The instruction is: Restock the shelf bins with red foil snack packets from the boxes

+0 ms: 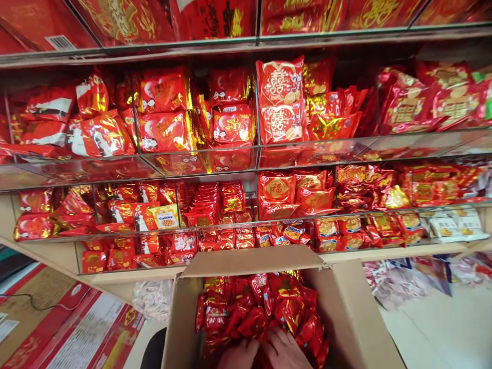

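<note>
An open cardboard box [346, 307] sits right below me, filled with several small red and gold foil snack packets [265, 307]. Both hands are down inside it at the bottom edge of the view. My left hand [238, 354] lies on the packets with its fingers curled into the pile. My right hand [286, 351] rests beside it, touching it, fingers dug among the packets. What either hand grips is hidden by the pile and the frame edge.
Glass-fronted shelves [246, 154] ahead hold several compartments of red and gold snack bags [280, 97] and small packets [215, 205]. Red printed cartons [77, 328] lie on the floor at left. Clear bags of sweets [388, 282] lie at right beside pale floor tiles [453, 328].
</note>
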`<state>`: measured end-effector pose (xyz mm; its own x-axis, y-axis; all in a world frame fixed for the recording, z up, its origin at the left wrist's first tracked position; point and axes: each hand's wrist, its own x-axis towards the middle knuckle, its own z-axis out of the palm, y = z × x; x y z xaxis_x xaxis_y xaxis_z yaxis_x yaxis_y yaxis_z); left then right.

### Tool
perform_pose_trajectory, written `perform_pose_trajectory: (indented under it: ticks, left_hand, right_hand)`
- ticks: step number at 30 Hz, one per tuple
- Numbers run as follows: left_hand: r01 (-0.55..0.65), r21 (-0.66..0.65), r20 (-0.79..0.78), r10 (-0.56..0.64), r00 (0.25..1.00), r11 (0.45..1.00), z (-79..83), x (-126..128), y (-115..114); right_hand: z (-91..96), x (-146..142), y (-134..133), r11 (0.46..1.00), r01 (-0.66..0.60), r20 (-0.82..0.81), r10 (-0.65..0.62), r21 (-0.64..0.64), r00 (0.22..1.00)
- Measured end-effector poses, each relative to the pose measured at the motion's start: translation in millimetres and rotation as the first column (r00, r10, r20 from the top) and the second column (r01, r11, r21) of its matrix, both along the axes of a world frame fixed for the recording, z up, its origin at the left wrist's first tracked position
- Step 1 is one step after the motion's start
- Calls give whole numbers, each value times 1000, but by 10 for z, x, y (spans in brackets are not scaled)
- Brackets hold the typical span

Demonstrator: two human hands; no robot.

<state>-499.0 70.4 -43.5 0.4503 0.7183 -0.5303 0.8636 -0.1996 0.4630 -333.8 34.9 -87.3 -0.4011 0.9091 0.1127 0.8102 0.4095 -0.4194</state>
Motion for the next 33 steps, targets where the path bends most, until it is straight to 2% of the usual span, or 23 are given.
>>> perform_pose_trajectory:
  ticks: [2,4,6,7,9,11,12,13,15,17,19,22,25,29,33]
  left_hand:
    - [32,52,102,-37,994,998,118,-72,18]
    - [-24,119,296,-12,955,993,276,-133,30]
    - [-114,141,462,37,886,983,442,-143,32]
    - [-175,126,530,82,844,977,521,-123,28]
    - [-316,43,655,212,725,948,663,-32,9]
    - [-419,-72,750,326,576,905,785,99,-14]
    - [-453,-111,783,358,508,885,839,167,-23]
    - [-480,-134,807,377,455,867,888,229,-26]
    - [-543,-128,827,392,404,830,967,327,-15]
    - [-628,-84,826,407,391,774,1020,384,11]
    - [-688,-62,822,428,376,723,1050,412,33]
    - [-726,-102,827,464,319,681,1074,429,35]
    - [-736,-116,837,465,289,667,1074,417,23]
    - [-740,-13,840,409,357,673,1015,353,40]
    - [-745,53,847,365,385,665,975,308,54]
  right_hand:
    - [264,-7,9,997,17,-69,-22,-74,997]
    - [549,1,23,985,39,-214,-76,-171,974]
    - [806,11,45,960,63,-424,-178,-271,888]
    - [911,10,61,947,85,-539,-248,-309,805]
    - [1066,-10,101,906,178,-713,-414,-384,566]
    - [1157,-44,147,850,273,-783,-523,-451,335]
    - [1187,-60,168,832,307,-796,-542,-462,269]
    - [1212,-72,186,825,338,-803,-542,-453,246]
    - [1263,-78,213,831,393,-806,-517,-394,286]
    - [1322,-68,228,833,436,-795,-503,-341,339]
    - [1382,-54,236,832,455,-792,-496,-316,357]
    - [1438,-50,236,829,477,-790,-491,-292,368]
    - [1424,-66,220,824,491,-781,-496,-283,381]
    - [1351,-102,192,795,544,-760,-522,-269,387]
    - [1327,-141,181,733,627,-771,-551,-265,318]
